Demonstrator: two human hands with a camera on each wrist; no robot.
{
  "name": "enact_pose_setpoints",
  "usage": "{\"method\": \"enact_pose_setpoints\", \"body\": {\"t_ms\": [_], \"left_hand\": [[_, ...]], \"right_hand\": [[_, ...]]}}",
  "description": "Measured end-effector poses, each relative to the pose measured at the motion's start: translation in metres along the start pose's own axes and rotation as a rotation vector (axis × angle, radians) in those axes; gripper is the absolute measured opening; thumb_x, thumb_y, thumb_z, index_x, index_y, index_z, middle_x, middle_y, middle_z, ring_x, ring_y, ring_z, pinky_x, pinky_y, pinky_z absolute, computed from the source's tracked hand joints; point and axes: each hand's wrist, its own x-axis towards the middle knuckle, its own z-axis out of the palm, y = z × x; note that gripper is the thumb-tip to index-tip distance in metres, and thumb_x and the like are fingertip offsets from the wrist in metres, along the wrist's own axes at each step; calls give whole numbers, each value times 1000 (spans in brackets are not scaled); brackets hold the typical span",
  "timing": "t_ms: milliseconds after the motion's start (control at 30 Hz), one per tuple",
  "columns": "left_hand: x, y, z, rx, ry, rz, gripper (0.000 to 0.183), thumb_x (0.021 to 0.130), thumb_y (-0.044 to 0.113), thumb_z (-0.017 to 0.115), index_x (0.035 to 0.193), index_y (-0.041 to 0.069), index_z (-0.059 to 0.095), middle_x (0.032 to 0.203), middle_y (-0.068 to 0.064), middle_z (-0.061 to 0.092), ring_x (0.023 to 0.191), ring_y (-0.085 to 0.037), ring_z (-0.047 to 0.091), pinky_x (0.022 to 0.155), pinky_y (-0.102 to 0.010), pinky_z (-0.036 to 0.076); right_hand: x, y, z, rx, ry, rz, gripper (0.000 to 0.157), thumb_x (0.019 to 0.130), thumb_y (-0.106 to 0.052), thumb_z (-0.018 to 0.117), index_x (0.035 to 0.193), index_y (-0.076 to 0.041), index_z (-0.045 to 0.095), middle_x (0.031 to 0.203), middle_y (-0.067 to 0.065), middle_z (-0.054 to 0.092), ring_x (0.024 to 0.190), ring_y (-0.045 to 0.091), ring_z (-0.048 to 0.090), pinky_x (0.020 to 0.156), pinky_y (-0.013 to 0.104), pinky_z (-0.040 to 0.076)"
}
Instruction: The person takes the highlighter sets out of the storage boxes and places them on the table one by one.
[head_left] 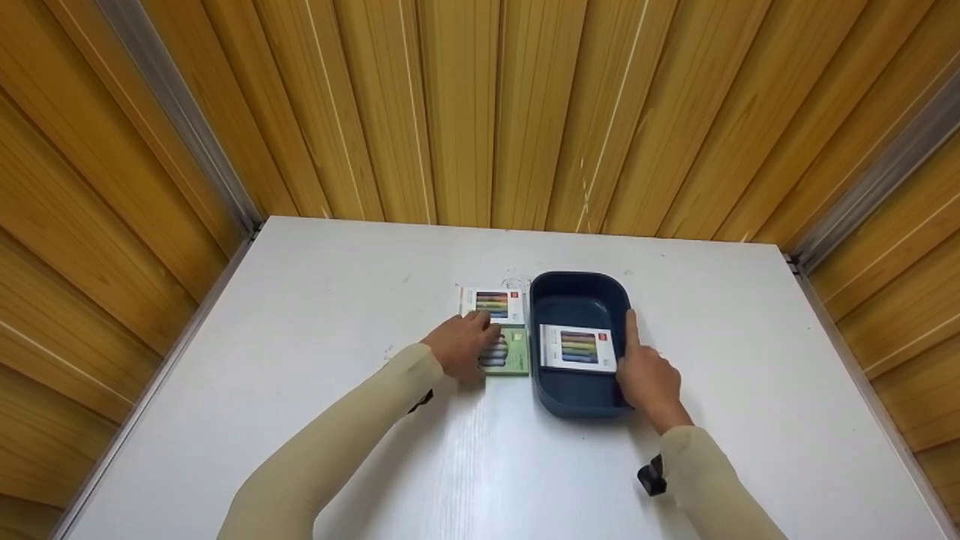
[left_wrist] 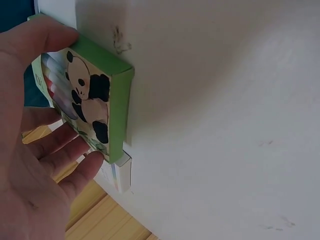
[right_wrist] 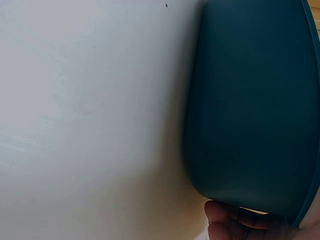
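Note:
My left hand [head_left: 459, 341] grips a green crayon box [head_left: 517, 352], whose panda picture and window of coloured sticks show in the left wrist view. The thumb lies over one edge of the box and the fingers along the opposite edge. A white crayon box [head_left: 515, 307] lies just beyond it, partly behind the fingers. To the right stands a dark blue bin [head_left: 577, 396], with another white crayon box [head_left: 577, 349] lying face up inside. My right hand [head_left: 649, 375] holds the bin's right side, index finger stretched along the rim; in the right wrist view its fingertips [right_wrist: 217, 212] are at the outer wall.
Everything stands on a white table [head_left: 337, 300] with a few scuff marks. Wood-patterned panels [head_left: 457, 112] rise behind the table and along both sides, with metal posts at the corners. Black straps [head_left: 652, 476] show near both wrists.

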Motion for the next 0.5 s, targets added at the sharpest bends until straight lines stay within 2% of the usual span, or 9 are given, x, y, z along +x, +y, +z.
{"method": "enact_pose_setpoints", "body": {"t_ms": [167,267,400,500], "left_hand": [[-1,1,-2,34,12,29,67,78,27,86,136,11,58,121,-9,55,109,-24,58,93,-39,53],[-1,2,-4,21,35,49,70,79,28,86,140,12,56,126,-10,55,115,-25,59,95,-41,53],[-1,4,-5,0,61,57,80,84,43,82,148,10,48,140,-13,50,130,-28,52,101,-45,50],[0,6,-3,7,43,34,88,85,55,77,151,7,42,148,-15,44,138,-30,45,103,-47,49]], "right_hand": [[0,2,0,-26,17,-13,75,98,-7,44,162,-4,6,92,31,65,66,33,59,60,53,48],[0,2,0,-36,20,-18,75,97,-7,44,162,-4,6,92,32,65,65,34,60,59,54,49],[0,2,0,-34,15,-14,75,98,-8,43,162,-4,5,94,32,65,68,35,61,61,55,49],[0,1,0,-24,7,-7,75,98,-8,43,162,-5,5,94,31,65,69,35,60,63,55,49]]}}
